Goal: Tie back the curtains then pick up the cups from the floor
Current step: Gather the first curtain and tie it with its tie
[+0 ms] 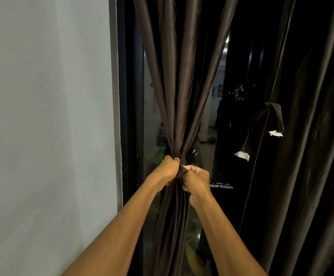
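A dark brown curtain [179, 76] hangs in front of a black-framed window and is gathered into a tight bunch at waist height. A dark tie-back band [182, 171] wraps the bunch. My left hand [169, 170] grips one end of the band on the left of the bunch. My right hand [197, 179] grips the other end on the right, fingers curled round the fabric. A second dark curtain [311, 136] hangs loose at the right, with its own tie-back strap [269, 124] dangling, white tags at its ends. No cups are in view.
A pale grey wall [46, 126] fills the left half. The black window frame [128, 116] runs beside it, and the dark glass [211, 116] reflects a lit room. The floor is out of view.
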`<state>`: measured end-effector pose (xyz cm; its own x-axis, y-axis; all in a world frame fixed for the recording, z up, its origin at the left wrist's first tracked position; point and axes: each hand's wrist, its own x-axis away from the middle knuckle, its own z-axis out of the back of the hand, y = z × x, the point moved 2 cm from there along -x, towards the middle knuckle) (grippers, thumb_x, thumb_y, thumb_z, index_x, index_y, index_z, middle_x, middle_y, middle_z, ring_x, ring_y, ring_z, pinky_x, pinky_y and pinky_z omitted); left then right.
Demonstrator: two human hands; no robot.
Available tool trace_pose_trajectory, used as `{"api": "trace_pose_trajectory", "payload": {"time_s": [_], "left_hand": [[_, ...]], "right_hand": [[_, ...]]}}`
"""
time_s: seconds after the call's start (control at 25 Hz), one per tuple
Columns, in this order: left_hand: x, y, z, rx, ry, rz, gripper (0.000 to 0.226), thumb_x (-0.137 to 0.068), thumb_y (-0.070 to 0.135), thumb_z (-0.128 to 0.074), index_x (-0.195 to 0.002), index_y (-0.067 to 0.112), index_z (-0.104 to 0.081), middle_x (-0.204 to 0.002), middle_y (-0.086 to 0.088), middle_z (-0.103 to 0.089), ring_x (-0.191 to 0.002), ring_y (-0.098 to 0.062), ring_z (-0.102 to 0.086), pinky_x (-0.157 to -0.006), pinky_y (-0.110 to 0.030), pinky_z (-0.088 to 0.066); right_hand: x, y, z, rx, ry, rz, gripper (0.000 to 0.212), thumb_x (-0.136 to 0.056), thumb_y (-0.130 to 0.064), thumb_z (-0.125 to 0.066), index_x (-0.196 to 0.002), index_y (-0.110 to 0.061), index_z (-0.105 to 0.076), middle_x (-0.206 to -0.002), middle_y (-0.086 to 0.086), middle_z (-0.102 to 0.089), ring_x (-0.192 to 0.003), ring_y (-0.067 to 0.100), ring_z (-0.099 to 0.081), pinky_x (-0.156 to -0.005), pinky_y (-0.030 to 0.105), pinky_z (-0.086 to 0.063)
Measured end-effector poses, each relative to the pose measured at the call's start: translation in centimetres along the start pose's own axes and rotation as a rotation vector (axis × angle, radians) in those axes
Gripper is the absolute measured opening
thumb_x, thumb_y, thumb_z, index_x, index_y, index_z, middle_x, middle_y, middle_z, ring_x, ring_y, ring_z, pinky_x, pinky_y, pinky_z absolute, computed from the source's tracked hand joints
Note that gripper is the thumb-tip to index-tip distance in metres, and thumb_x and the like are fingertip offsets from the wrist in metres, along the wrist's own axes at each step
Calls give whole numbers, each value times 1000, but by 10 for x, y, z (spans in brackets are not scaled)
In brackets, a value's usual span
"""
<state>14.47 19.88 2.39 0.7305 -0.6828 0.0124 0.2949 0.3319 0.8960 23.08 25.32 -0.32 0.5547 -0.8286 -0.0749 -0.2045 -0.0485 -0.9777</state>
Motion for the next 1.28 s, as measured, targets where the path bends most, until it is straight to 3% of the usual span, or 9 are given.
{"api": "trace_pose_trajectory", "payload": {"time_s": [0.12, 0.24, 0.32, 0.4, 0.52, 0.72, 0.84, 1.0, 1.28], "left_hand": [[-2, 1, -2, -35, 10, -31, 42, -103, 36, -28, -133, 10, -40, -124, -20, -56, -99, -29, -60, -81, -39, -49], [-1, 3, 0, -95, 5, -69, 42, -103, 34, -27, -135, 10, -41, -134, -18, -51, -124, -34, -50, -102, -44, -41], [-1, 3, 3, -33, -35, -84, 39, -104, 33, -27, -132, 12, -44, -116, -11, -60, -103, -27, -59, -84, -40, -49], [0, -1, 6, 50, -73, -98, 29, -104, 33, -30, -114, 15, -50, -83, 0, -55, -66, -12, -51, -54, -27, -40], [-3, -4, 8, 112, -58, -135, 23, -103, 32, -40, -91, 13, -46, -67, 1, -49, -49, -7, -41, -43, -21, -32], [-7, -5, 11, 286, -86, -123, 23, -94, 27, -61, -83, 11, -47, -61, 0, -44, -46, -8, -37, -39, -20, -31], [-5, -6, 15, 375, -156, -75, 22, -89, 23, -68, -85, 10, -51, -60, 0, -44, -46, -8, -38, -38, -19, -32], [-1, -9, 17, 465, -241, -14, 23, -87, 24, -70, -83, 12, -51, -55, 2, -45, -44, -8, -39, -38, -19, -35], [3, -19, 19, 599, -375, 6, 19, -88, 28, -66, -89, 11, -58, -57, 2, -46, -49, -8, -41, -46, -21, -40]], "right_hand": [[0, 1, 2, -19, -30, 0, 34, -90, 11, -46, -66, -6, -63, -42, -2, -46, -39, 10, -32, -38, 22, -23], [1, -1, 3, -12, -49, -1, 30, -91, 8, -47, -70, -5, -64, -45, -1, -47, -39, 10, -35, -40, 23, -24], [2, -5, 6, 21, -93, -39, 20, -91, -3, -53, -78, -4, -67, -51, 1, -55, -42, 13, -45, -43, 25, -32], [4, -11, 11, 30, -184, -94, 19, -90, -17, -58, -86, -3, -71, -63, 5, -69, -52, 20, -61, -51, 30, -46], [5, -15, 16, 119, -255, -30, 13, -90, -14, -67, -95, -2, -70, -77, 14, -76, -63, 26, -71, -62, 36, -59], [2, -3, 13, 577, -99, 359, 16, -84, -13, -75, -85, -18, -61, -73, 0, -69, -59, 12, -65, -57, 27, -56], [2, 5, 12, 620, -59, 530, 16, -85, -8, -73, -83, -21, -62, -73, -7, -64, -61, 5, -58, -61, 25, -52], [5, 7, 11, 709, 5, 735, 16, -91, -11, -66, -100, -19, -56, -82, -9, -67, -73, 6, -66, -64, 28, -56], [8, 12, 8, 807, 26, 864, 31, -96, -11, -56, -125, -23, -53, -92, -7, -64, -68, 8, -59, -60, 29, -55]]}}
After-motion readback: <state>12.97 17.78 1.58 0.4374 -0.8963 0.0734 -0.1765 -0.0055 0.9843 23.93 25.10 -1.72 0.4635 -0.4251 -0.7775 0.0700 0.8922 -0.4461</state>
